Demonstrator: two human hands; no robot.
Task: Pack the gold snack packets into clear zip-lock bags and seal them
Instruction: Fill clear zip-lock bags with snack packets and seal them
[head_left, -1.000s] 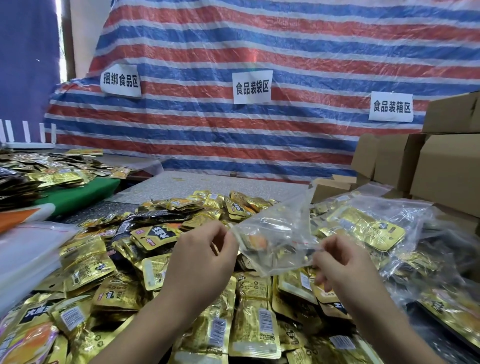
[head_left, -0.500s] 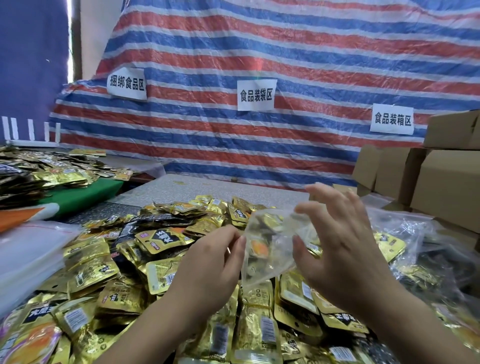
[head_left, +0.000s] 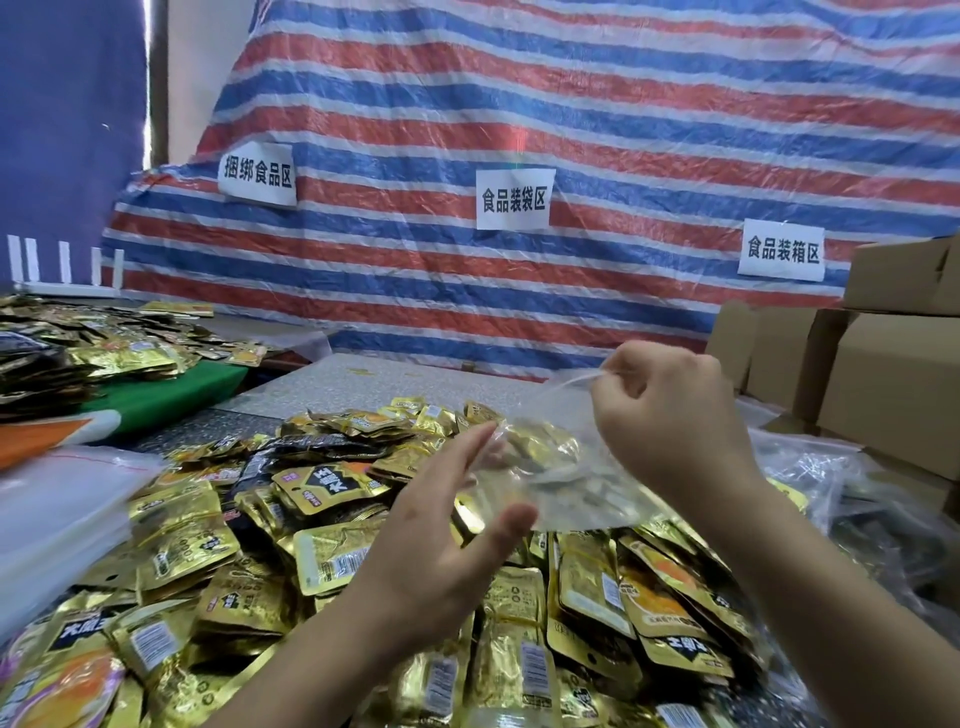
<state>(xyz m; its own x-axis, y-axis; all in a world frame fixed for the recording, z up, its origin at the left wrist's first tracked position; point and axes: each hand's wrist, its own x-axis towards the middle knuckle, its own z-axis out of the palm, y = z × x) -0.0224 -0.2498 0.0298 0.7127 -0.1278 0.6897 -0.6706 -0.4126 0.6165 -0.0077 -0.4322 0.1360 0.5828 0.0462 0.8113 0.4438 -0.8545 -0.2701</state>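
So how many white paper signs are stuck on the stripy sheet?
3. The left sign sits highest, the middle sign hangs lower at centre, and the right sign is lowest, beside the cardboard boxes.

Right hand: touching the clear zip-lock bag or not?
Touching. The head view shows the right hand pinching the top edge of the clear zip-lock bag between its fingertips, with the plastic hanging from that grip.

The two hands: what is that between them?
In the head view, a clear zip-lock bag with gold packets inside spans from the left hand to the right hand, whose fingers pinch its top edge.
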